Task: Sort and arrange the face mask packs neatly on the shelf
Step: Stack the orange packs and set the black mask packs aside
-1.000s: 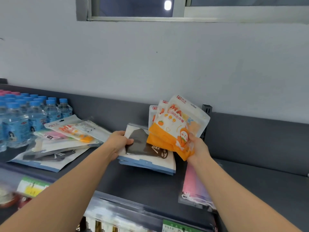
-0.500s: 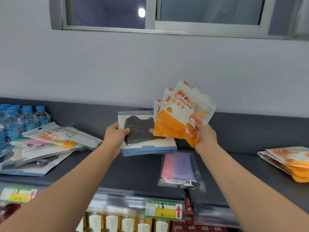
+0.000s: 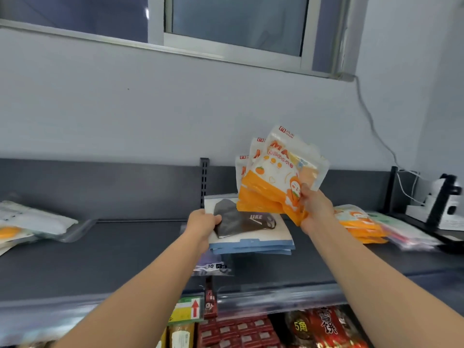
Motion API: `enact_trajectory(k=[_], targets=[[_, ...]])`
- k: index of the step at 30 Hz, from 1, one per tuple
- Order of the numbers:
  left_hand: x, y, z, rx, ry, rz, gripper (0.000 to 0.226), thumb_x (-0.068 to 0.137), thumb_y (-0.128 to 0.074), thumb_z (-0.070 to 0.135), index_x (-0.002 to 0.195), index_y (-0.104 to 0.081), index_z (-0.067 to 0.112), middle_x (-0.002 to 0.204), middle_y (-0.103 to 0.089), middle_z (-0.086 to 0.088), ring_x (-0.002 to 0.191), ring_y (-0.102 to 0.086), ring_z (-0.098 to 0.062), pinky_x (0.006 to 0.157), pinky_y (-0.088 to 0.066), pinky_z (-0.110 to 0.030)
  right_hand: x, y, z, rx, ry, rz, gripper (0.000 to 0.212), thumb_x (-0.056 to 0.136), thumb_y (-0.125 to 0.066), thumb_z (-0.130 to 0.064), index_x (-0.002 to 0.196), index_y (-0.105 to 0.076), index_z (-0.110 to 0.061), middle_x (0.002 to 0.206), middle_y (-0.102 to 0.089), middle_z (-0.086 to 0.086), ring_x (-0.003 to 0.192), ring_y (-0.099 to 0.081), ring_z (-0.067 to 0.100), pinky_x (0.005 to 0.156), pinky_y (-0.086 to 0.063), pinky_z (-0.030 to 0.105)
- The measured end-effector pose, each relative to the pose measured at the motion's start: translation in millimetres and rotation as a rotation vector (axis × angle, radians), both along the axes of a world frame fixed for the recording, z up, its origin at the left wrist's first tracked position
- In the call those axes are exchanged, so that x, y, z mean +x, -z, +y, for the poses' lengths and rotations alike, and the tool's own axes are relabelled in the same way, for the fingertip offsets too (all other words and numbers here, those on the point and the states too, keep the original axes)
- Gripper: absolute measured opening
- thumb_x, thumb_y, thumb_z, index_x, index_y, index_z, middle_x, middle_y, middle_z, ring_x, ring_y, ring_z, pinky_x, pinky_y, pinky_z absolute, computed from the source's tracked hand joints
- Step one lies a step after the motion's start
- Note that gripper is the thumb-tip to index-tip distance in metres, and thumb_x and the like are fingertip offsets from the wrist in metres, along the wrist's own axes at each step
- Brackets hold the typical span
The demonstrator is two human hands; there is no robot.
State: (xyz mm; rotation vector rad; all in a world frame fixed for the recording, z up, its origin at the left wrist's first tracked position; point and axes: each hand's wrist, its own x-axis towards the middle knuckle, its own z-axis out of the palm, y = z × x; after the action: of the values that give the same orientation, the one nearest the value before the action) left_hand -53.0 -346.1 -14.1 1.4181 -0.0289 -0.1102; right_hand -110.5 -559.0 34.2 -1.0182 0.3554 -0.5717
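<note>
Grey wall and an aluminium-framed window [image 3: 233,28] sit behind a dark, matte grey shelf [image 3: 100,249], and both bare arms reach out over its middle. Up in the right hand [image 3: 316,209], fingers and thumb pinched on the bottom corner, is a fan of orange-and-white mask packs [image 3: 273,182], glossy plastic pouches, rectangular with rounded corners; three printed tops show, though how many are in the fan is hard to say. Held above the shelf, they partly cover the back edge of the stack below. The left hand [image 3: 202,222] is closed on the left edge of a stack of black mask packs [image 3: 251,229], thumb on top of the uppermost one: flat white-and-blue pouches with a dark folded mask showing through a clear front, blue edges layered one under another, the count unclear. That stack is at the shelf's centre; whether it rests on the surface or is lifted, I cannot tell. Just under its front edge a clear pouch with pastel masks [image 3: 213,264] lies flat near the shelf's front lip. Toward the right end, another pile of orange packs [image 3: 356,224] lies on the shelf, with pale packs beside it. At the left end, a blurred heap of clear and white packs [image 3: 30,222]. Below the front rail, red snack packets [image 3: 251,330] fill the lower tier.
</note>
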Motion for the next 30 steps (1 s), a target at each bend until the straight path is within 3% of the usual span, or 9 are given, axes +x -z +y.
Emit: enact_trajectory(k=[4,9,11,13,16,19,21,26,30], targets=[[5.2,18.5,-39.2,0.080,-0.041,0.067,0.032,0.092,-0.056,-0.001,0.124,-0.053,-0.005,0.122,-0.060,-0.016,0.113,-0.056,-0.033,0.098,-0.045,-0.040,1.8,5.4,-35.3,-0.011,-0.025,0.024,0.026,0.096,-0.060,-0.027,0.120,-0.062,-0.017,0.103,-0.073,0.005,0.087,-0.073,0.021,0.061,-0.058,0.036],[12.1,21.0,-55.6,0.153,-0.163,0.043,0.007,0.093,-0.053,-0.004,0.098,-0.054,0.000,0.098,-0.059,-0.014,0.085,-0.054,-0.025,0.076,-0.041,-0.032,17.5,20.8,-74.2,-0.069,-0.066,0.042,0.028,0.095,-0.062,-0.029,0.120,-0.063,-0.016,0.106,-0.073,0.005,0.096,-0.071,0.026,0.083,-0.059,0.046],[15.7,19.1,-50.6,0.192,-0.237,0.020,0.009,0.092,-0.052,-0.006,0.087,-0.053,0.002,0.081,-0.056,-0.011,0.069,-0.050,-0.020,0.069,-0.040,-0.029,23.0,25.9,-86.3,-0.071,-0.093,0.044,0.025,0.095,-0.061,-0.027,0.117,-0.064,-0.015,0.106,-0.074,0.006,0.096,-0.072,0.026,0.081,-0.059,0.045],[21.1,19.1,-39.7,0.236,-0.321,0.016,0.007,0.091,-0.051,-0.007,0.093,-0.052,0.000,0.073,-0.049,-0.008,0.063,-0.045,-0.017,0.068,-0.038,-0.029,27.8,30.0,-96.2,-0.065,-0.127,0.050,0.023,0.095,-0.061,-0.026,0.116,-0.064,-0.015,0.108,-0.074,0.006,0.096,-0.072,0.026,0.081,-0.059,0.045],[26.0,19.9,-26.6,0.280,-0.403,0.029,0.015,0.090,-0.052,-0.008,0.104,-0.055,-0.005,0.073,-0.049,-0.009,0.067,-0.048,-0.022,0.070,-0.040,-0.030,32.5,34.2,-106.7,-0.051,-0.163,0.080,0.024,0.096,-0.060,-0.028,0.116,-0.062,-0.016,0.109,-0.073,0.006,0.095,-0.072,0.026,0.077,-0.060,0.044],[25.5,14.5,-31.8,0.258,-0.359,0.007,0.011,0.090,-0.053,-0.009,0.099,-0.055,-0.004,0.079,-0.054,-0.012,0.067,-0.050,-0.022,0.062,-0.041,-0.028,35.8,38.2,-113.2,-0.030,-0.207,0.085,0.026,0.098,-0.056,-0.026,0.121,-0.059,-0.015,0.111,-0.072,0.008,0.094,-0.072,0.025,0.064,-0.060,0.039],[27.9,12.9,-43.2,0.250,-0.313,0.008,0.007,0.090,-0.054,-0.010,0.094,-0.057,-0.004,0.086,-0.058,-0.016,0.078,-0.054,-0.027,0.071,-0.042,-0.031,36.6,40.1,-116.3,-0.022,-0.231,0.084,0.025,0.099,-0.055,-0.025,0.120,-0.059,-0.014,0.111,-0.071,0.008,0.092,-0.072,0.024,0.060,-0.059,0.038],[50.4,27.1,-65.4,0.355,-0.215,0.037,0.018,0.090,-0.057,-0.005,0.107,-0.056,-0.009,0.103,-0.060,-0.022,0.091,-0.055,-0.031,0.078,-0.043,-0.036,38.7,42.5,-129.7,-0.024,-0.219,0.119,0.027,0.097,-0.059,-0.025,0.120,-0.060,-0.011,0.110,-0.072,0.010,0.097,-0.071,0.028,0.079,-0.059,0.045],[63.9,32.2,-70.4,0.658,-0.151,0.043,0.027,0.090,-0.060,0.004,0.114,-0.052,-0.006,0.107,-0.058,-0.022,0.097,-0.056,-0.033,0.081,-0.046,-0.038,38.1,42.3,-143.7,-0.040,-0.166,0.130,0.029,0.096,-0.060,-0.023,0.123,-0.059,-0.011,0.112,-0.071,0.011,0.098,-0.070,0.030,0.085,-0.058,0.049]])
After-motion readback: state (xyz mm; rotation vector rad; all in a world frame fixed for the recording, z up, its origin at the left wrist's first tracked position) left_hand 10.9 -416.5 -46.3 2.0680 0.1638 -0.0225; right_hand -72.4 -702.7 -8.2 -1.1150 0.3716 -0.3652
